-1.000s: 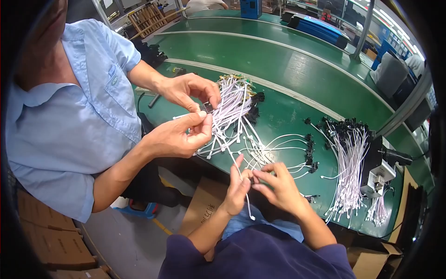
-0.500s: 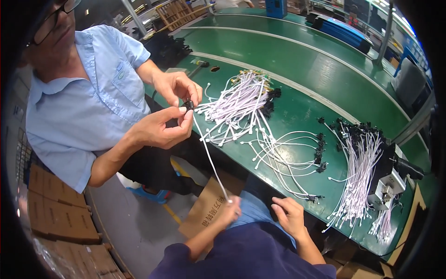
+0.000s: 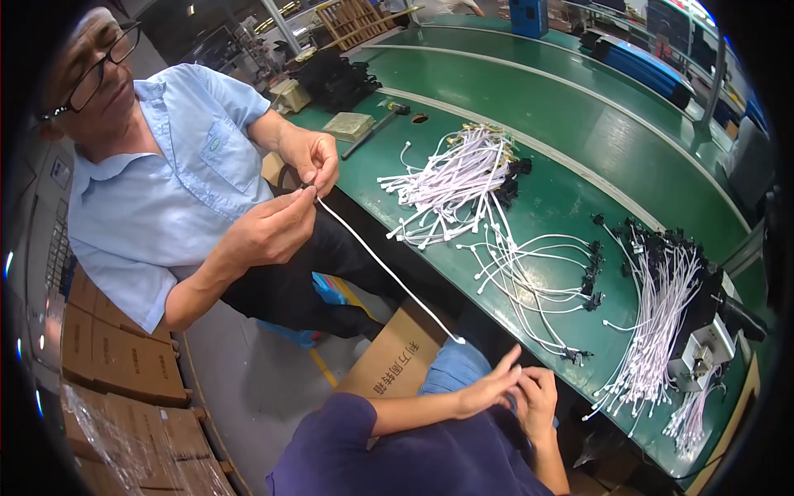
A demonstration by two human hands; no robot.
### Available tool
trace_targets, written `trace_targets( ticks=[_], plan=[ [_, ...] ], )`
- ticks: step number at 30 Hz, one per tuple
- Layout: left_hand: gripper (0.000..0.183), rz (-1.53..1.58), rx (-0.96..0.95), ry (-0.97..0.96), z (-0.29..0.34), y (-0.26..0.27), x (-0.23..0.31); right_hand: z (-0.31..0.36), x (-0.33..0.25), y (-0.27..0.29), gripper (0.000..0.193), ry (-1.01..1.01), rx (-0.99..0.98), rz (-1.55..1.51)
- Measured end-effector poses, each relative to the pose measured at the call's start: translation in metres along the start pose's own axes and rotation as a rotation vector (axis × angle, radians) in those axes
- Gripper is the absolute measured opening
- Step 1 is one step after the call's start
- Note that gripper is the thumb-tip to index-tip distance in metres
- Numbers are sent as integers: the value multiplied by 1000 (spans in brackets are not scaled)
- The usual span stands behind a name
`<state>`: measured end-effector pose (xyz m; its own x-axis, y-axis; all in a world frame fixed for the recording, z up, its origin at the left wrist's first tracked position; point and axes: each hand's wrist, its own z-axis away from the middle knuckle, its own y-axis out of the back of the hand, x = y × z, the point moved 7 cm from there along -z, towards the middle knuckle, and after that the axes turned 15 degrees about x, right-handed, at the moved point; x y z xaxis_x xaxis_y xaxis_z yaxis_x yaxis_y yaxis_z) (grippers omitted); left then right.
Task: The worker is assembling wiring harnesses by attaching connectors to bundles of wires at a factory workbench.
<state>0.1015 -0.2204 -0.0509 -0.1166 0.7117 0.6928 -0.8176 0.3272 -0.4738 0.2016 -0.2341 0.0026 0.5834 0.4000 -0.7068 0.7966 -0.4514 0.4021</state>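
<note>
My left hand is in front of my lap, its fingers stretched out and holding nothing. Against its fingertips is my right hand, fingers loosely bent and partly overlapped by the left; no object shows in it. A co-worker's two hands pinch a small black part at one end of a white cable. That cable slants down toward me, and its white-tipped free end hangs near my knee. Nearest my right hand on the green bench are loose white cables with black ends.
A heap of white cables lies farther along the green bench. Another bundle lies at right beside a metal fixture. Cardboard boxes are stacked at left; an open carton stands beside my legs.
My left hand has let go of the white cable's end and moved right to meet my right hand. The view has shifted, and the co-worker still holds the cable's other end.
</note>
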Motion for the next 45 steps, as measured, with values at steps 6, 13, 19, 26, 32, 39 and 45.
trace_targets(
  ticks=[6,13,19,26,32,39,45],
  plan=[
    [29,215,-10,-35,-3,-6,2,17,3,13,29,-264,181,-103],
    [46,292,-49,-282,-19,-20,77,-38,11,24,38,-263,302,-306],
    [61,239,-242,-284,-43,-40,85,-47,13,54,42,-58,436,-225],
    [56,144,-161,-248,-50,-37,76,-39,16,63,35,21,514,-55],
    [56,-312,-147,-682,-60,-34,100,-16,61,33,21,-950,365,-728],
    [87,-445,-260,-760,-60,-62,115,-17,67,26,40,-1007,306,-826],
    [65,-695,-276,-1005,-55,-60,120,-17,62,23,34,-1130,197,-829]
  ],
)
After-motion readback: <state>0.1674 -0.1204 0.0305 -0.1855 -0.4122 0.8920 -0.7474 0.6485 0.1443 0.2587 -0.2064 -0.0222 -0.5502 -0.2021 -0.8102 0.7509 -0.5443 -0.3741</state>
